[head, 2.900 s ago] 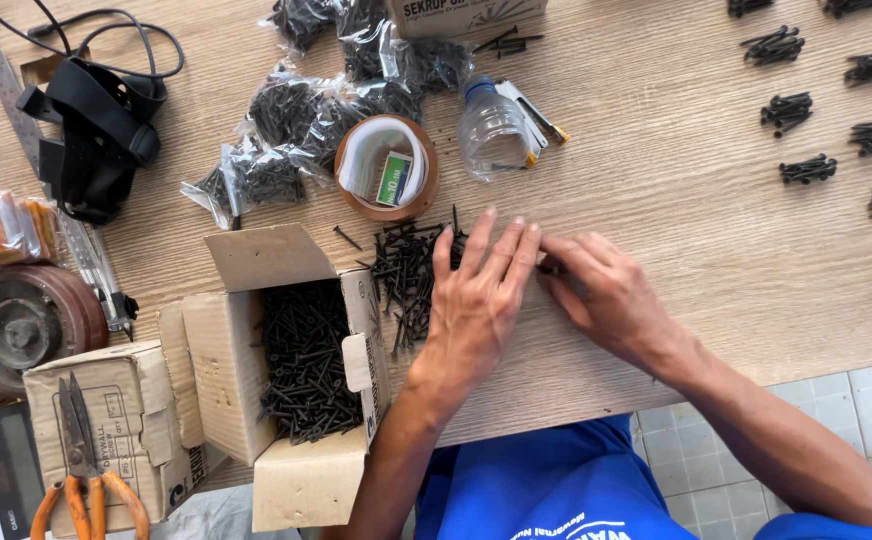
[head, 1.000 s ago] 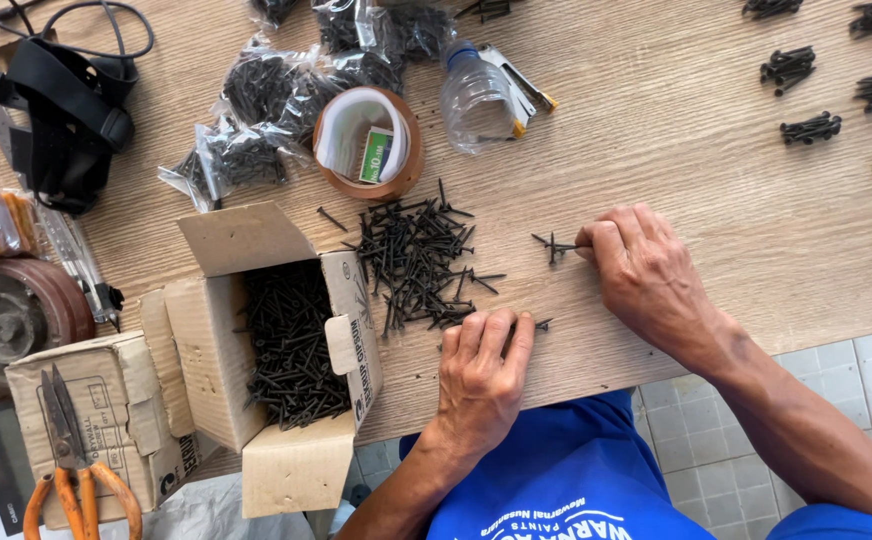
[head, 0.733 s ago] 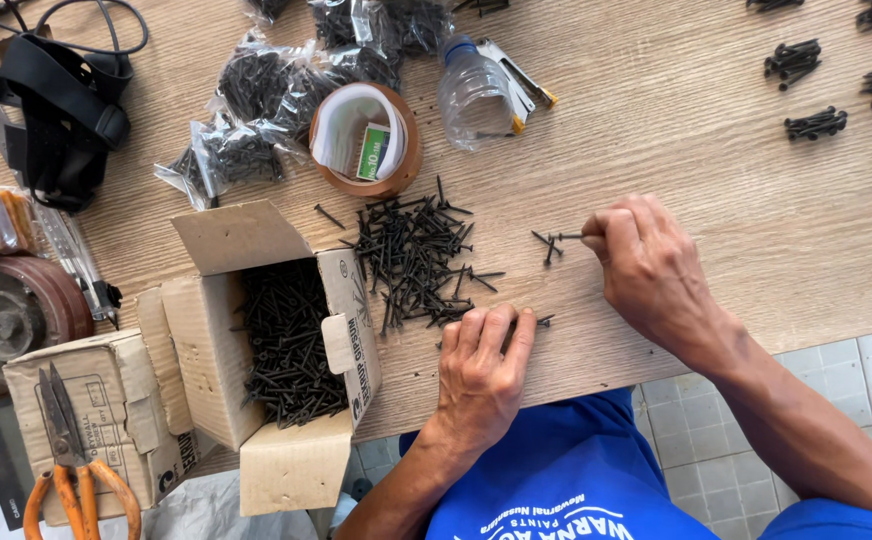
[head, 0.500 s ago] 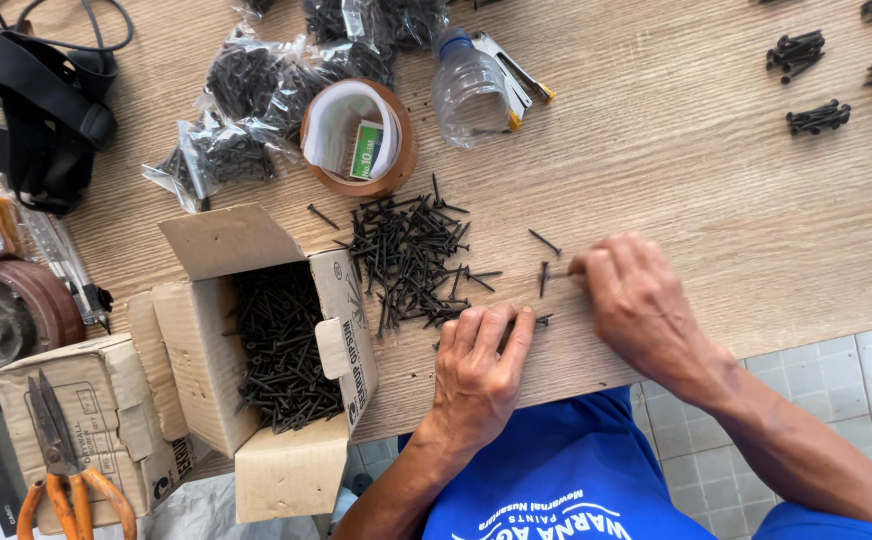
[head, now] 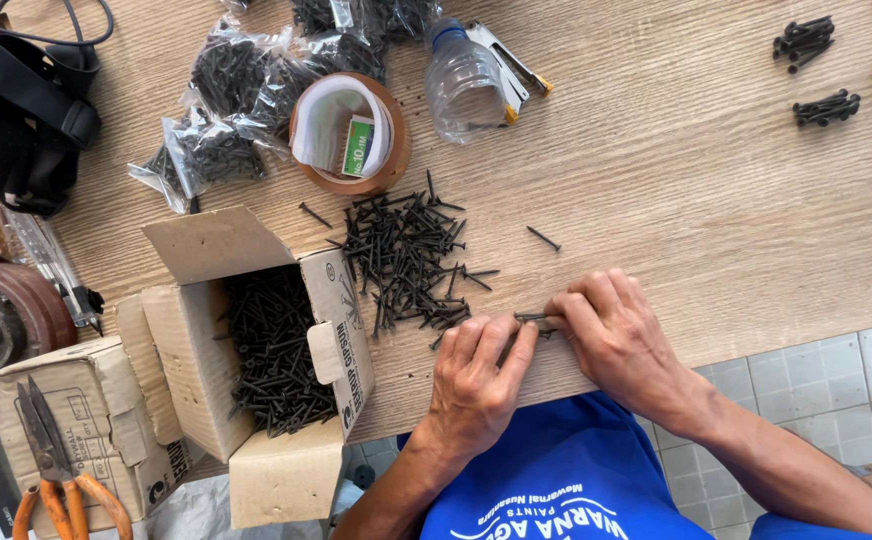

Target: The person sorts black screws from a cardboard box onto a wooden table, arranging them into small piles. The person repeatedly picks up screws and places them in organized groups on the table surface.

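I start with the wooden table [head: 716,200], where everything lies, then the open cardboard box [head: 256,350] full of black screws, which hangs partly past the near edge. A knock from a forearm could, I judge, tip it and send its load to the floor.

Next comes the loose pile of screws [head: 401,260] beside the box. It sits just left of both hands, so a sweep of a wrist could scatter it or drag strays into the counted lot.

My left hand [head: 478,372] lies palm down near the table edge, fingers curled over a small bunch of screws [head: 534,318]. My right hand [head: 611,335] meets it from the other side, fingertips pinched on the same bunch. Both hands are closed on it, though I cannot see how many screws they hold. The points are sharp, and squaring the bunch so near the edge risks a pricked finger or a screw rolling off into my lap.

Smallest, one single screw [head: 544,238] lies apart beyond the hands, easy to overlook.
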